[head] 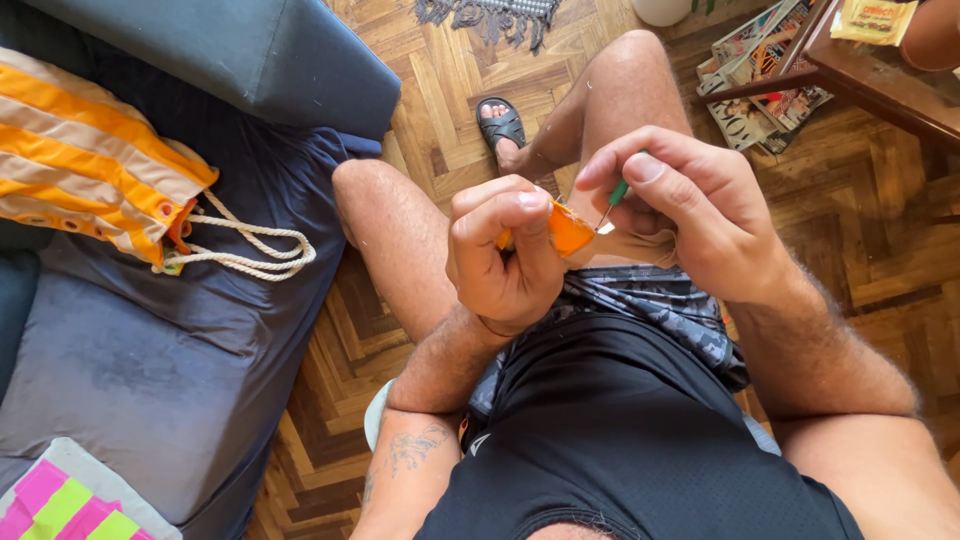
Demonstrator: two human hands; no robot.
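Left fingers [497, 222] pinch an orange piece [570, 231]; right fingers [640, 165] pinch a green-handled tool [614, 198] touching it.

Orange object [570, 232]: mostly covered by left hand [500, 255]; kind could not be told. Green-handled tool [617, 195]: handle hidden inside right hand [690, 215]; tip too small to identify. Striped orange bag [85, 150]: cut off at left edge. Magazines [745, 75]: partly under wooden table [880, 90], itself cut by right edge. Pink-and-green pad [65, 505]: cropped at bottom edge. Fringed rug [490, 15]: cut off at top
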